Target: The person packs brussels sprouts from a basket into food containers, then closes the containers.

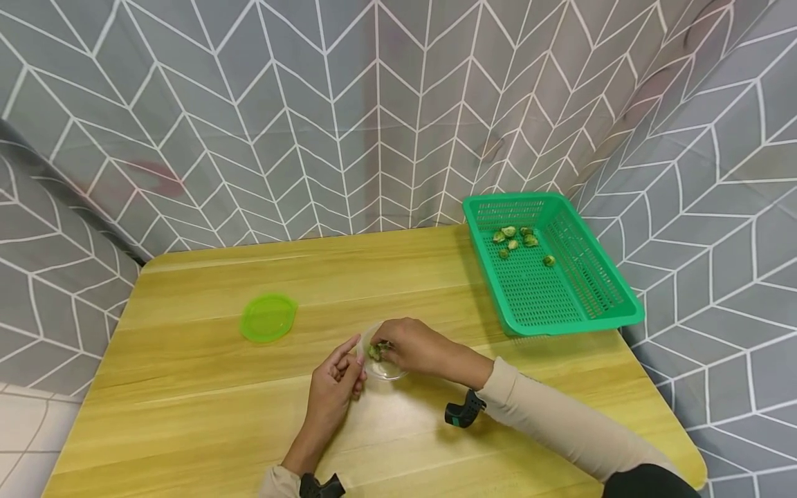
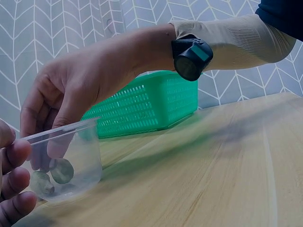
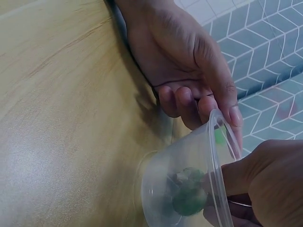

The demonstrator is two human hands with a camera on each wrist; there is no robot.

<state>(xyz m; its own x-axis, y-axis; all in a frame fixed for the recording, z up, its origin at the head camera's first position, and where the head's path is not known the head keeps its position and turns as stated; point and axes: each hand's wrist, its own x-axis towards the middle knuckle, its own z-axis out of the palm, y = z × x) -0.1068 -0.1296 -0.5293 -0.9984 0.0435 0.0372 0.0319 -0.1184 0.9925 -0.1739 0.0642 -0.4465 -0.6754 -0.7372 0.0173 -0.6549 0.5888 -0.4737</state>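
Note:
A clear plastic tub point(image 1: 387, 373) stands on the table. My left hand point(image 1: 336, 384) pinches its rim between thumb and index finger, the other fingers loosely curled outside the wall. From the opposite side my right hand point(image 1: 407, 346) reaches down over the rim into the tub. Its fingertips hold Brussels sprouts point(image 1: 376, 351) low inside. Through the clear wall in the left wrist view, one sprout point(image 2: 61, 170) shows right at the thumb tip and another sprout point(image 2: 41, 182) beside it. The right wrist view shows the green sprouts point(image 3: 189, 201) close together by the fingers.
A green perforated basket point(image 1: 560, 324) stands at the table's right back, with several Brussels sprouts point(image 1: 529, 240) mostly in its far corner. A lime-green round lid point(image 1: 269, 318) lies flat left of the tub. Patterned grey curtains point(image 1: 349, 124) hang behind the wooden table point(image 1: 187, 387).

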